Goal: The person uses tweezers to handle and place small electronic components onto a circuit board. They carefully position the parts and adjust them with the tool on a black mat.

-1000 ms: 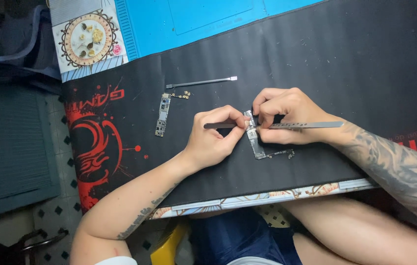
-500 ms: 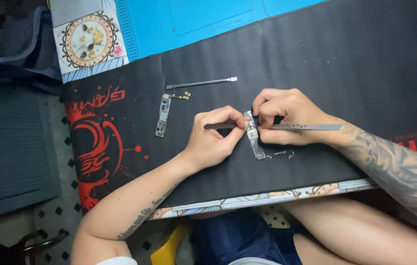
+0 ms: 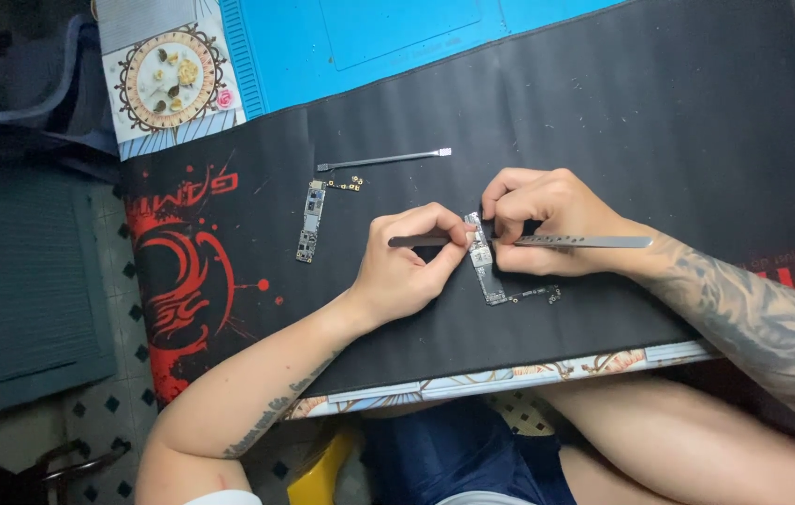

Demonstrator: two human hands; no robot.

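Two hands meet over a long, narrow circuit board [image 3: 485,266] lying on the black desk mat [image 3: 603,122], near its front edge. The left hand [image 3: 407,266] has its fingers pinched together on a thin dark tool [image 3: 421,241], whose tip reaches the board's far end. The right hand [image 3: 537,220] is clamped on a flat metal tool [image 3: 584,241] (a slim strip that runs out rightward over the wrist), its fingertips pressing on the same end of the board. A second circuit board [image 3: 310,220] lies well to the left, with a slim metal spudger [image 3: 383,161] just beyond it. Farther off sits a blue work mat [image 3: 397,37].
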